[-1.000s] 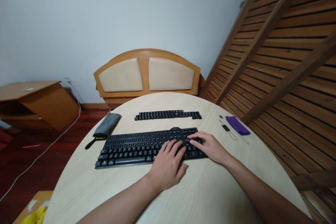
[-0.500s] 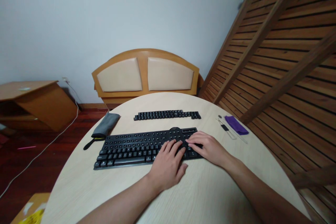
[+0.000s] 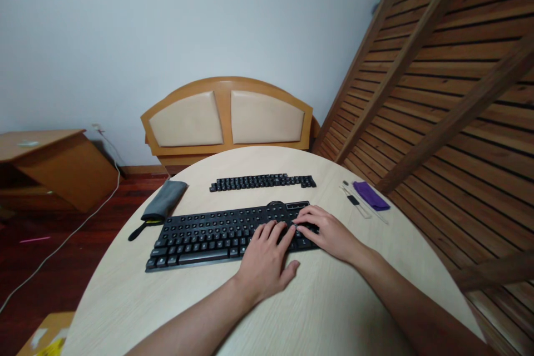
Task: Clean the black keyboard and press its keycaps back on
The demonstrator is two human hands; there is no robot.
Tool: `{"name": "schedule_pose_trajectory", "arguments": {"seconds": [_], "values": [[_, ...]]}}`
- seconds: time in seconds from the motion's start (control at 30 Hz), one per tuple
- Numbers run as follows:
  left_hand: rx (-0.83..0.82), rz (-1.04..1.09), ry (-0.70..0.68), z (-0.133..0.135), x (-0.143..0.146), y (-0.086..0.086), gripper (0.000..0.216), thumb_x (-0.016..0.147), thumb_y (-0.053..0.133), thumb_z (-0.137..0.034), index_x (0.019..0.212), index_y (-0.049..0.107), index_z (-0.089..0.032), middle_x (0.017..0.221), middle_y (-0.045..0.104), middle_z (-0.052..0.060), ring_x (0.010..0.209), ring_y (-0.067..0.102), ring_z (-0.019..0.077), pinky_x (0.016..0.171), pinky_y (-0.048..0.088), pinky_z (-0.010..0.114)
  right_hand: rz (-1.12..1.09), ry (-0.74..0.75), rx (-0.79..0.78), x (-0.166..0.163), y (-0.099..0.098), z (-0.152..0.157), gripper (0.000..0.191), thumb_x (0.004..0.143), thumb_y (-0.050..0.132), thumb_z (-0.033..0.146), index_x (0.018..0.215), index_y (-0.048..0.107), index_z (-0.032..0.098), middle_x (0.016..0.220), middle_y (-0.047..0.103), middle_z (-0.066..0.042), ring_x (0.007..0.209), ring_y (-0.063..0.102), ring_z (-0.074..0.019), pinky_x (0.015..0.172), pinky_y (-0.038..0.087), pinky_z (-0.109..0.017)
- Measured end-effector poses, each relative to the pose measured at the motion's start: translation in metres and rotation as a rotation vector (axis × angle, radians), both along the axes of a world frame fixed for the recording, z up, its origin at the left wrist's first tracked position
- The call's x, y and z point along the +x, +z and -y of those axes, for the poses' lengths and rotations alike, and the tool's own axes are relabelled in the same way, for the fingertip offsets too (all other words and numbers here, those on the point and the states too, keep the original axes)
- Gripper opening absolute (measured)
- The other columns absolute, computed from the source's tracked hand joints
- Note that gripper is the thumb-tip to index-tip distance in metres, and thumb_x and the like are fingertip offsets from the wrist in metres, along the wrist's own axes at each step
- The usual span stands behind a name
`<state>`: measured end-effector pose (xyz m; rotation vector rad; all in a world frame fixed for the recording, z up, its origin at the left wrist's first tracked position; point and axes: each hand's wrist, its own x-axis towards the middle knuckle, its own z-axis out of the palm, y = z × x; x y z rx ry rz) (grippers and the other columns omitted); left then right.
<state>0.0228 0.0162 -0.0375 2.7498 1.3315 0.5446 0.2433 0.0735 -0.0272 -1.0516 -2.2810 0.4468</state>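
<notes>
A black keyboard (image 3: 204, 256) lies across the table in front of me. Its upper left rows show bare switches, while the lower rows carry keycaps. My left hand (image 3: 267, 258) rests flat on the keyboard's right part, fingers stretched out and thumb apart near the front edge. Over the number pad, my right hand (image 3: 327, 231) has its thumb and index finger pinched round a small dark keycap, close beside the left index fingertip. Whether that keycap is seated is hidden by the fingers. Behind the keyboard, loose black keycaps (image 3: 258, 181) stand lined up in rows.
A grey pouch (image 3: 164, 200) with a black loop lies at the table's left. To the right are a purple cloth (image 3: 371, 196) and a wire puller with a black grip (image 3: 352, 199). A slatted wooden frame (image 3: 450, 122) leans at the right, beyond the round table's edge (image 3: 442, 256).
The view has shifted slightly to the right. My left index finger has moved closer to the right hand's pinched fingertips. Both hands stay over the number pad side.
</notes>
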Motion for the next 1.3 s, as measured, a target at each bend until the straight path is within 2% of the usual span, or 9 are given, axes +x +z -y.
{"name": "schedule_pose_trajectory", "arguments": {"seconds": [0.13,0.33,0.73,0.93,1.17,1.3], "values": [[-0.001,0.001,0.010,-0.001,0.000,0.001,0.065,0.092,0.055,-0.051,0.148,0.041,-0.021,0.141,0.051,0.013,0.130,0.043,0.0331,0.109,0.035,0.051,0.006,-0.019,0.020,-0.002,0.001,0.000,0.014,0.093,0.061,0.024,0.100,0.073,0.023,0.112,0.066,-0.009,0.108,0.061,-0.0222,0.097,0.049,-0.040],[-0.010,-0.013,0.021,0.001,0.001,0.005,0.065,0.091,0.057,-0.050,0.147,0.043,-0.020,0.137,0.050,0.015,0.128,0.044,0.0334,0.107,0.037,0.051,0.109,0.022,0.070,-0.004,0.005,0.001,0.015,0.094,0.058,0.022,0.100,0.072,0.022,0.104,0.071,-0.007,0.105,0.061,-0.0225,0.094,0.050,-0.039],[0.007,0.001,0.009,-0.001,0.000,0.003,0.062,0.090,0.057,-0.049,0.144,0.045,-0.020,0.136,0.050,0.015,0.126,0.045,0.0333,0.106,0.038,0.051,0.355,-0.042,0.207,-0.016,0.016,0.009,0.016,0.095,0.054,0.015,0.098,0.070,0.018,0.100,0.072,-0.009,0.097,0.065,-0.0252,0.084,0.053,-0.039],[0.009,0.010,0.017,0.000,0.001,0.005,0.059,0.091,0.057,-0.047,0.142,0.047,-0.020,0.135,0.051,0.015,0.126,0.045,0.0329,0.105,0.039,0.050,0.391,-0.031,0.269,-0.017,0.015,0.007,0.017,0.093,0.056,0.014,0.094,0.072,0.019,0.095,0.074,-0.009,0.093,0.066,-0.0253,0.080,0.053,-0.038],[-0.001,-0.012,0.021,-0.001,0.001,0.003,0.061,0.091,0.057,-0.046,0.144,0.046,-0.020,0.135,0.050,0.015,0.126,0.045,0.0331,0.106,0.039,0.051,0.461,-0.041,0.269,-0.019,0.014,0.007,0.017,0.091,0.059,0.012,0.091,0.074,0.019,0.094,0.074,-0.009,0.088,0.067,-0.0248,0.075,0.053,-0.037],[-0.001,-0.002,0.027,-0.001,0.002,0.002,0.061,0.091,0.058,-0.046,0.145,0.045,-0.021,0.135,0.051,0.014,0.126,0.045,0.0330,0.106,0.039,0.051,0.351,-0.002,0.253,-0.011,0.011,0.008,0.020,0.093,0.056,0.016,0.095,0.075,0.022,0.098,0.074,-0.007,0.087,0.067,-0.0223,0.078,0.053,-0.037]]}}
